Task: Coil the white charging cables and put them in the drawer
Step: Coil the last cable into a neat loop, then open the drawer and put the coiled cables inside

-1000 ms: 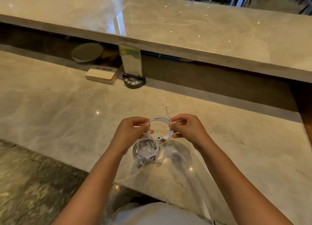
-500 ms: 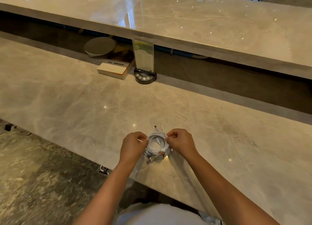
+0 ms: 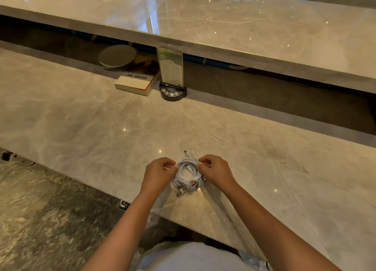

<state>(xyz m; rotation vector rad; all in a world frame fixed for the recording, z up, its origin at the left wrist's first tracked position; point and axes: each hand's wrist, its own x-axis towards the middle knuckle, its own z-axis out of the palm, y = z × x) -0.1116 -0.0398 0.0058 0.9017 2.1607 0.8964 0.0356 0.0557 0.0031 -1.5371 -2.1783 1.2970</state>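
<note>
A bundle of coiled white charging cables [image 3: 186, 176] lies on the marble counter [image 3: 81, 118] near its front edge. Plug ends stick out at the top and at the lower left of the bundle. My left hand [image 3: 159, 172] pinches the coil's left side. My right hand [image 3: 215, 170] pinches its right side. Both hands hold the stacked coils together, resting on the counter. No drawer is in view.
A book [image 3: 135, 82] lies at the back of the counter beside a black call-button stand with a menu card [image 3: 172, 73]. A round grey disc [image 3: 117, 56] sits under the raised marble shelf [image 3: 244, 26]. Stone floor [image 3: 40, 220] lies to the left below the counter edge.
The upper coil, held above a second coil one second ago, has come down onto it. Both coils now sit as one stack between my hands. The camera tilted.
</note>
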